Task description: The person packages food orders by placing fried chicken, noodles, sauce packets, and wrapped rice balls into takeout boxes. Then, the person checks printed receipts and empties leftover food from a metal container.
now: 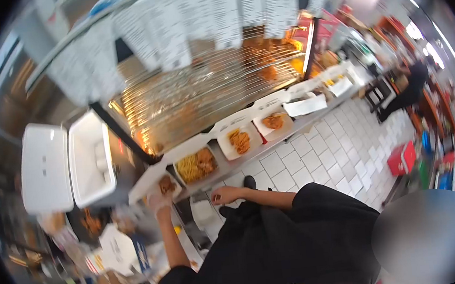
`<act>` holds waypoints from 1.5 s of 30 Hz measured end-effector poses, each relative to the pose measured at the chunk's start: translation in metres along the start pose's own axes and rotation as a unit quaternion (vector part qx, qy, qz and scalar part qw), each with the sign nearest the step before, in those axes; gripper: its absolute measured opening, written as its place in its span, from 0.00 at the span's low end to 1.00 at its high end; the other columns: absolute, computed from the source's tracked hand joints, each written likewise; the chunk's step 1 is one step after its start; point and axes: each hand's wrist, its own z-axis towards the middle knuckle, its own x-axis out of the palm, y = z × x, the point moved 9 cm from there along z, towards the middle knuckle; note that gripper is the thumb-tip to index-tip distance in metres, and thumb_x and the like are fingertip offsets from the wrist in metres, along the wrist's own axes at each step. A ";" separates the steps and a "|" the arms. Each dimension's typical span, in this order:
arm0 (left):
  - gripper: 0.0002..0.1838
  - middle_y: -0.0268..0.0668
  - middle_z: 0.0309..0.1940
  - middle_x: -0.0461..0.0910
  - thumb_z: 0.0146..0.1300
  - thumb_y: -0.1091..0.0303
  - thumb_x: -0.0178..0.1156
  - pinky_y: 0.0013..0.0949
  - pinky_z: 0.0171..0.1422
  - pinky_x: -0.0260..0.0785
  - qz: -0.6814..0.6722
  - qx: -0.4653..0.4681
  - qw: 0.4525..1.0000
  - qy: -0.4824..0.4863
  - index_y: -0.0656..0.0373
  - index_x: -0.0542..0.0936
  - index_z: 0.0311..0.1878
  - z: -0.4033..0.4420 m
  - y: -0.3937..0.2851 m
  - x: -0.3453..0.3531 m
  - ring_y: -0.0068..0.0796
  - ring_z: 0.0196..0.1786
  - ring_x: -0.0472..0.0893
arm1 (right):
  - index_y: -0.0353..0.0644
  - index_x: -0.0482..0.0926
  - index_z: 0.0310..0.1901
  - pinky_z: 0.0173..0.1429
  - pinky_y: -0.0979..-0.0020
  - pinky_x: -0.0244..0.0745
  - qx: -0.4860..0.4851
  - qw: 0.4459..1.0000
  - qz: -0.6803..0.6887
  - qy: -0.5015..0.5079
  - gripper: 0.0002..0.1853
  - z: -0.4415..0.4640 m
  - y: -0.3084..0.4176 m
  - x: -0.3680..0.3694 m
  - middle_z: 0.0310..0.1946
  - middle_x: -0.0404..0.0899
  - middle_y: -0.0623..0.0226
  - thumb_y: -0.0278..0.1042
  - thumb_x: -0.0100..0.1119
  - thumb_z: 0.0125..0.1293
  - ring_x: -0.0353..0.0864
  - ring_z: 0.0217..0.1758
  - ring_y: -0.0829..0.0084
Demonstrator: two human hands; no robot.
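My left hand [159,200], in what looks like a clear glove, is at the front of the leftmost white takeout box [147,184], which holds brown food pieces [166,184]. Its fingers are blurred, so their grip is unclear. Bare and loosely curled, my right hand [223,195] is just off the counter's front edge with no object visible in it. Nearest to it is an open box of noodles [187,168] and browned meat [205,161]. Farther right come a box of orange fried pieces [239,141] and another with a smaller portion [273,121].
Printed paper slips [166,28] hang from a rail above the wire warming rack [196,98]. An open white cooler [91,159] stands at left. Behind me are a tiled floor [315,150], a red crate [401,159] and a person in dark clothes [410,91].
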 end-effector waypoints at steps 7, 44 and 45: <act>0.17 0.47 0.36 0.84 0.62 0.53 0.60 0.47 0.42 0.76 0.024 -0.179 0.975 -0.130 0.61 0.82 0.33 -0.047 0.061 -0.022 0.49 0.37 0.84 | 0.38 0.67 0.64 0.41 0.63 0.83 0.077 0.955 0.284 0.033 0.29 0.055 0.040 0.029 0.52 0.80 0.56 0.49 0.58 0.70 0.87 0.40 0.64; 0.33 0.42 0.54 0.81 0.61 0.38 0.57 0.51 0.60 0.66 -0.233 -0.278 0.931 -0.037 0.48 0.75 0.64 -0.037 0.061 0.058 0.42 0.53 0.80 | 0.35 0.80 0.53 0.62 0.55 0.74 -0.079 0.798 -0.597 0.032 0.36 0.474 0.371 -0.058 0.55 0.80 0.49 0.49 0.75 0.44 0.80 0.58 0.53; 0.34 0.43 0.54 0.81 0.61 0.37 0.57 0.52 0.61 0.65 -0.226 -0.275 0.934 -0.044 0.48 0.75 0.64 -0.038 0.060 0.057 0.43 0.54 0.79 | 0.39 0.82 0.52 0.60 0.56 0.75 -0.089 0.774 -0.627 -0.019 0.33 0.479 0.368 -0.057 0.54 0.81 0.51 0.47 0.75 0.44 0.80 0.57 0.54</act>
